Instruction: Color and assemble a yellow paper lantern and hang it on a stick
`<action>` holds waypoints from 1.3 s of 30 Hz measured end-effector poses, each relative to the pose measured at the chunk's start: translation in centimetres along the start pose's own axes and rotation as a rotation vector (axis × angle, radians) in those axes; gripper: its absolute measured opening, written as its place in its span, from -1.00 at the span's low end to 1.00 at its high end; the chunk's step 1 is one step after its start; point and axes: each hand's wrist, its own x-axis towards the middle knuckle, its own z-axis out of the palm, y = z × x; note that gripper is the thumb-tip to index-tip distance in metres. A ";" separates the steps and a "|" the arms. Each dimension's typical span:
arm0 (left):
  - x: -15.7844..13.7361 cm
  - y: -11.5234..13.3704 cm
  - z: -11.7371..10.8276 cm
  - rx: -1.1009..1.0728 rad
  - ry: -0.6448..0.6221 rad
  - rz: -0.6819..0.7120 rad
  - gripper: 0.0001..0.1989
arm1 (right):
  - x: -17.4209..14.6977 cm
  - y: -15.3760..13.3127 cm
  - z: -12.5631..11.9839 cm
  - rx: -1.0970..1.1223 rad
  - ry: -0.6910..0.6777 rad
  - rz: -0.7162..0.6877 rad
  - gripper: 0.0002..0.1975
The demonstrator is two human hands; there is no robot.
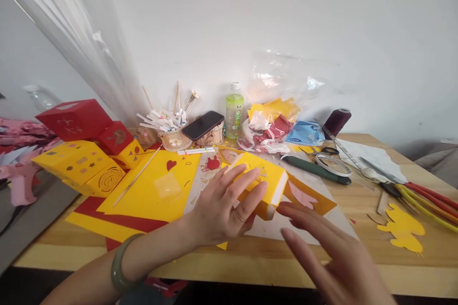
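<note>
My left hand [229, 200], with a ring on one finger and a green bangle on the wrist, is closed round a yellow paper box [274, 181]. The box is tilted above the table, with white strips along its right-hand edges and small cut-outs on top. Close to its lower right corner is my right hand [329, 252], fingers stretched out and apart, holding nothing; I cannot tell whether a fingertip touches the box. Behind the box lies a yellow sheet [322, 195] with a cut-out opening. A red paper shape [213, 163] rests on the white paper to the left.
Red boxes [77, 121] and a yellow box [86, 164] are stacked at left, near a pink glue gun [19, 181]. At the back stand a phone [203, 125], a green bottle [234, 112] and a plastic bag [270, 126]. Scissors [327, 150] and a yellow cutout [404, 228] lie right.
</note>
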 end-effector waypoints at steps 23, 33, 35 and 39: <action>2.1 1.8 -2.3 -0.333 0.013 -0.100 -0.78 | 2.5 -0.9 2.7 0.568 -0.015 0.286 -0.87; 3.7 1.8 -2.0 -0.433 -0.055 -0.255 -0.88 | 2.4 -0.7 3.0 0.420 0.094 0.247 -0.79; 3.8 1.6 -2.0 -0.427 -0.076 -0.263 -0.89 | 2.4 -0.7 3.0 0.376 0.103 0.231 -0.79; 4.0 1.3 -2.1 -0.445 -0.123 -0.266 -0.89 | 2.5 -0.7 3.1 0.284 0.084 0.179 -0.80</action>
